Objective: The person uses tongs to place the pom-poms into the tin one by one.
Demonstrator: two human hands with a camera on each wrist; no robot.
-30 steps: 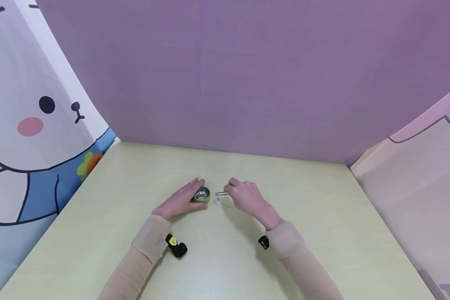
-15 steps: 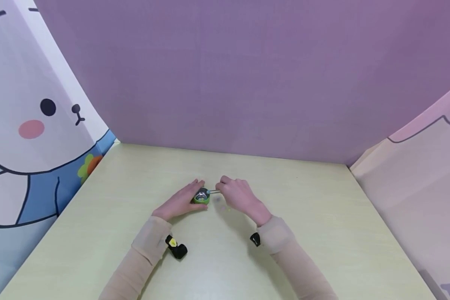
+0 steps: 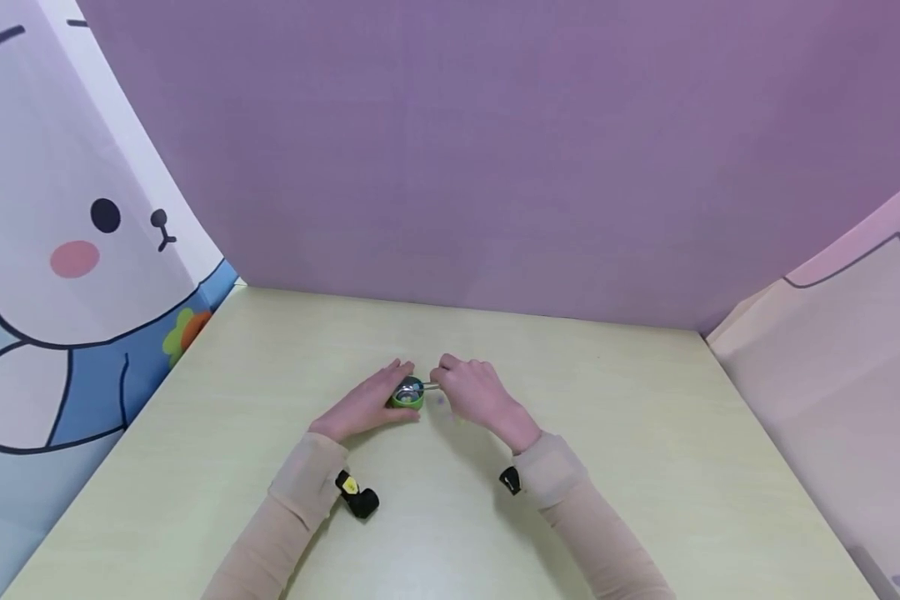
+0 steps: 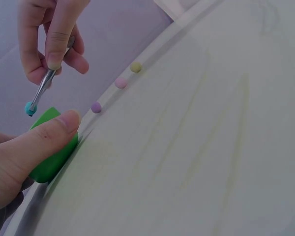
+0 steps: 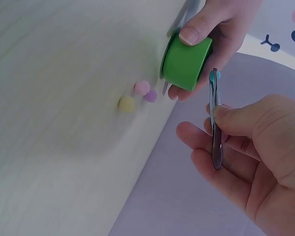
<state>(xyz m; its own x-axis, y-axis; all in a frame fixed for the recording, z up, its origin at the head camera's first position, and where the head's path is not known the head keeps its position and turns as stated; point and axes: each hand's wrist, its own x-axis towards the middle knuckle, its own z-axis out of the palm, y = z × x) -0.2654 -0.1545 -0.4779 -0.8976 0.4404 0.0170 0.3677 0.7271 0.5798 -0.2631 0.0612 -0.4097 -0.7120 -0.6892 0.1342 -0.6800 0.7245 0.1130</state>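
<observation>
My left hand (image 3: 363,404) holds a small green bowl (image 5: 184,64) upright on the table, thumb on its near side and fingers on its far side. The bowl's metal inside shows in the head view; its contents are too small to make out. My right hand (image 3: 480,396) pinches metal tweezers (image 5: 216,135). Between the tweezers' tips is a small teal ball (image 4: 30,108), above the bowl's rim. On the table beside the bowl lie a purple ball (image 4: 96,107), a pink ball (image 4: 120,82) and a yellow ball (image 4: 136,67).
The pale table (image 3: 450,517) runs back to a purple cloth wall (image 3: 457,167). A cartoon-printed curtain (image 3: 37,192) hangs at the left, and a pale pink one (image 3: 855,375) at the right. A black wrist camera (image 3: 360,502) sits by the left sleeve.
My right hand has moved left with the tweezers, bringing the teal ball from beside the bowl to over it. My left hand stays around the bowl.
</observation>
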